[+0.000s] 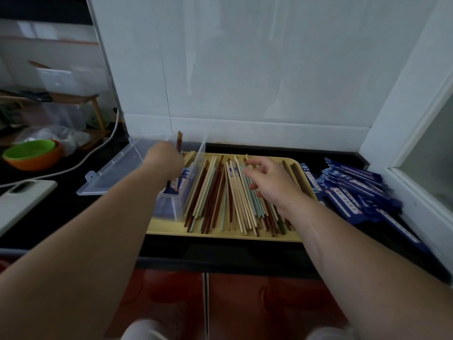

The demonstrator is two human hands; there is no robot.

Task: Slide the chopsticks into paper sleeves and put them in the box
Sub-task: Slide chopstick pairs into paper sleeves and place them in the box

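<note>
Brown chopsticks (pixel 179 142) gripped in left hand (pixel 166 160) over box (pixel 171 206), right hand (pixel 269 184) loosely spread above tray (pixel 220 236)

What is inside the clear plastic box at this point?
Blue printed sleeves lie in the clear box. The left hand, gripping brown chopsticks, covers the far end, so what lies there cannot be seen.

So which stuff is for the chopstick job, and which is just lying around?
For the job: chopsticks, sleeves, box, tray.
Just lying about: green bowl, white board.
</note>
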